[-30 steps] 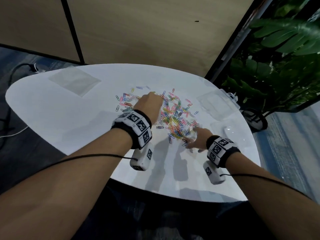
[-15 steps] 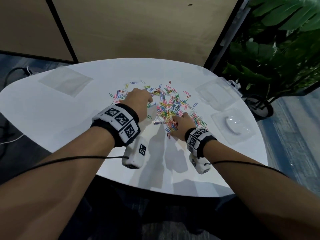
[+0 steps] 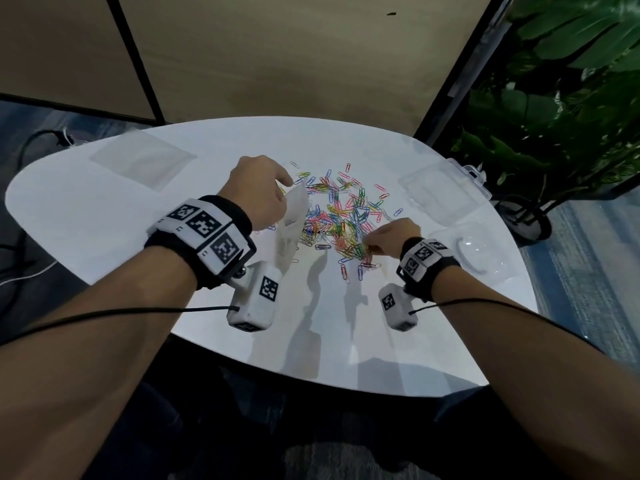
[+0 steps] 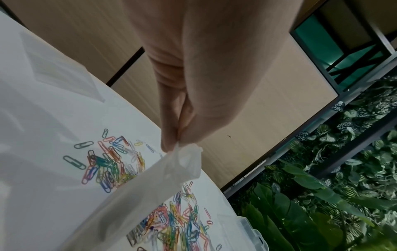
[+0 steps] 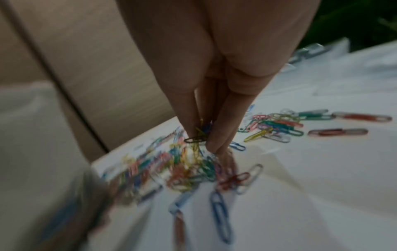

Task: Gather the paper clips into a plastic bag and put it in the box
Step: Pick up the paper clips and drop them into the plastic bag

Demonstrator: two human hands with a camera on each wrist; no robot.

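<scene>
A pile of coloured paper clips (image 3: pixel 343 220) lies spread on the round white table (image 3: pixel 104 230). My left hand (image 3: pixel 263 192) pinches the top edge of a clear plastic bag (image 3: pixel 292 220), which hangs at the pile's left side; the left wrist view shows thumb and finger pinching the bag (image 4: pixel 171 171). My right hand (image 3: pixel 388 237) is at the pile's near right edge, and in the right wrist view its fingertips (image 5: pixel 214 141) pinch a small bunch of clips (image 5: pixel 197 137) just above the heap. The clear plastic box (image 3: pixel 446 192) stands open at the right.
A second flat plastic bag (image 3: pixel 142 161) lies at the table's far left. A clear lid or tray (image 3: pixel 474 251) sits at the right edge, near the box. Potted plants (image 3: pixel 561 98) stand beyond the right edge, and a beige partition wall runs behind the table.
My left hand has lifted the bag upright beside the pile. My right hand has shifted a little right along the near edge and pinched up some clips.
</scene>
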